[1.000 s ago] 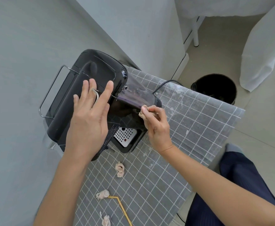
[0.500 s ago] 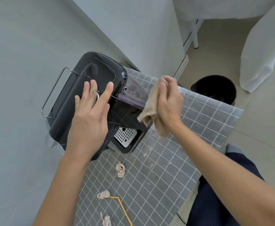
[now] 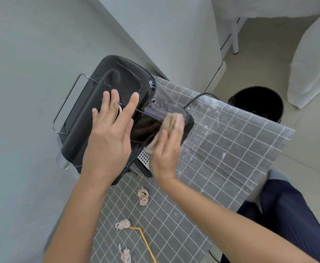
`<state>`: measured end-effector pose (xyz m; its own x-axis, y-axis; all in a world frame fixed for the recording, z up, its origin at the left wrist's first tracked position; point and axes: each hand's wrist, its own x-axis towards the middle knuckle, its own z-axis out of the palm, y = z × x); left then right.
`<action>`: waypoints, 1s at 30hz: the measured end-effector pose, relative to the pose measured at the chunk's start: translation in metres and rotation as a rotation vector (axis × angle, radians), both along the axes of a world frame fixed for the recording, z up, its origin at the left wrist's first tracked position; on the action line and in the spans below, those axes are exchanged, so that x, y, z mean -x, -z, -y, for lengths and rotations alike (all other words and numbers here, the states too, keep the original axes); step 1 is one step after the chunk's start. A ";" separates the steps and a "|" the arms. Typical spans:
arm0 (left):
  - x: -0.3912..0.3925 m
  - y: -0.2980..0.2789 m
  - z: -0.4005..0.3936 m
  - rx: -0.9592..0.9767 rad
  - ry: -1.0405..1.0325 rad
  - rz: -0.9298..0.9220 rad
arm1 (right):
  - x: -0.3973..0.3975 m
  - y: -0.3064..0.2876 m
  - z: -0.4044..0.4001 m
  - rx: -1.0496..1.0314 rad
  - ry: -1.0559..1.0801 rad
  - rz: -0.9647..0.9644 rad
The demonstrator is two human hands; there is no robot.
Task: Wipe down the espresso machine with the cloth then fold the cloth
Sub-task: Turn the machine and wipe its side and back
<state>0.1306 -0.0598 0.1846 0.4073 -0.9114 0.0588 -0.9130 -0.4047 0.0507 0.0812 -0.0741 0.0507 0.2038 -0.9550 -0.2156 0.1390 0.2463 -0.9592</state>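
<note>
While the left hand [image 3: 108, 137] lies flat on the espresso machine [image 3: 106, 103] top, steadying it, the right hand [image 3: 166, 147], blurred, presses the cloth [image 3: 169, 123] against the machine's right side, fingers straight. Wiping looks mid-way; folding not started.

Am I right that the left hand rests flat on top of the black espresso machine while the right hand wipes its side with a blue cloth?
Not quite: the cloth is beige, not blue, as the head view shows. The left hand does rest flat on the black espresso machine, and the right hand presses the cloth against its side.
</note>
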 end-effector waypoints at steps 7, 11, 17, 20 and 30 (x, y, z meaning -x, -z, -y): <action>0.001 -0.001 0.000 -0.011 0.003 0.002 | -0.014 0.021 0.091 0.220 0.052 -0.043; 0.002 0.000 0.000 0.009 -0.008 -0.011 | -0.010 0.081 0.080 -0.059 -0.036 -0.121; 0.002 -0.001 0.000 0.004 -0.010 -0.003 | -0.007 0.088 -0.011 -0.147 -0.119 -0.189; 0.001 -0.001 0.000 0.013 -0.001 0.002 | 0.000 0.083 -0.033 -0.184 -0.213 -0.220; 0.000 -0.001 0.000 -0.001 0.008 0.007 | -0.006 -0.014 0.045 0.288 0.111 0.002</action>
